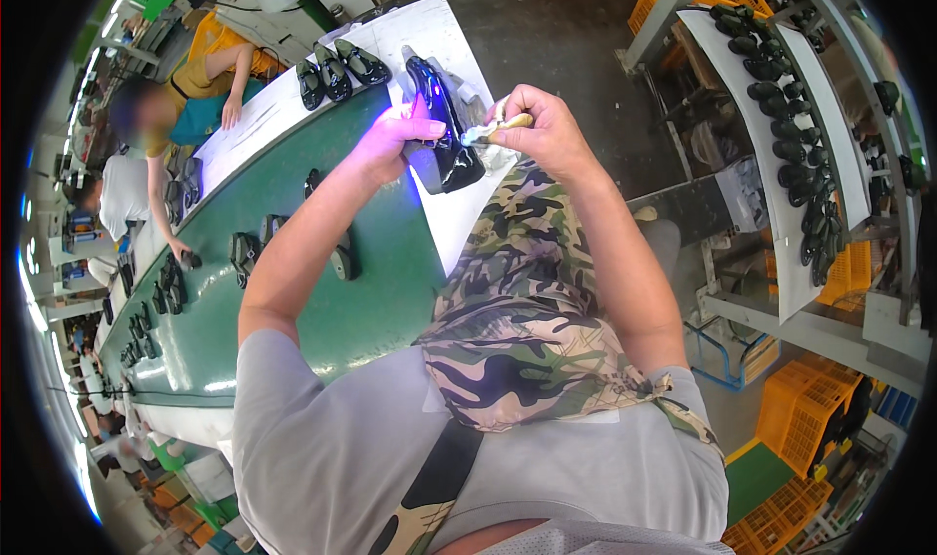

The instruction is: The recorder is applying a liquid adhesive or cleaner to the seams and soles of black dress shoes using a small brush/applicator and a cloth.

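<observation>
A shiny black shoe (459, 167) is in my left hand (398, 137), fingers closed round its side with the thumb across it. Blue-violet light falls on the shoe and on that hand. My right hand (549, 133) is closed on a small cream-coloured tool with a whitish, cloth-like wrap (500, 128). The tool's tip is at the right side of the shoe; whether it touches I cannot tell. Beneath both hands lies a white work board (459, 225), with crumpled grey-white material (468, 94) partly hidden behind the shoe.
Black shoes (337, 75) stand on the white ledge at the upper left. More shoes (244, 254) lie on the green conveyor belt (381, 335). Beyond it a co-worker (200, 91) reaches over the line. At right, a rack shelf (752, 155) carries several black shoes near orange crates (805, 413).
</observation>
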Available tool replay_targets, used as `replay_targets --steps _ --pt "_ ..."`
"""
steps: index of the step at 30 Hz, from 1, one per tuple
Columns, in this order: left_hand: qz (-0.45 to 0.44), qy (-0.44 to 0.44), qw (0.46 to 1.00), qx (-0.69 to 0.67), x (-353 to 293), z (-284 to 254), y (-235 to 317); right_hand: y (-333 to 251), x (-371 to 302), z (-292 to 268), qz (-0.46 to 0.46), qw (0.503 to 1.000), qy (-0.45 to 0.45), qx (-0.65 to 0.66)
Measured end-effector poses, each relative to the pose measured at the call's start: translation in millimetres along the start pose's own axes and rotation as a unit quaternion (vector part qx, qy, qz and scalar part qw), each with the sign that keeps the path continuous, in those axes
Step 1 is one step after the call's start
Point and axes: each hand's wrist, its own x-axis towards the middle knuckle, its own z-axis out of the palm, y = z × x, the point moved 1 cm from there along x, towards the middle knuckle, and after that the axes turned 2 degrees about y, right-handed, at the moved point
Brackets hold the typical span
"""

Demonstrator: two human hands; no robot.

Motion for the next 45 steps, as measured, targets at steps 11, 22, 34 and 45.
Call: replay_targets --steps 11,22,34,45 --pt "0.048 0.001 0.984 -0.169 20.1 22.6 -11.4 16.8 -31.1 -32.5 -0.030 0.986 0.148 0.075" --pt "0.249 0.067 0.960 0.111 52.3 102.0 6.2 10.0 -53.4 -74.9 0.007 0.923 0.356 0.150" --pt "0.371 -0.041 0.888 0.268 100.4 289.5 96.1 15.6 -131.3 -157.9 -0.060 0.778 0.451 0.432" --pt "0.541 -0.295 0.725 0.308 128.1 667.3 225.7 159.6 -220.2 -231.6 0.001 0.711 0.581 0.396"
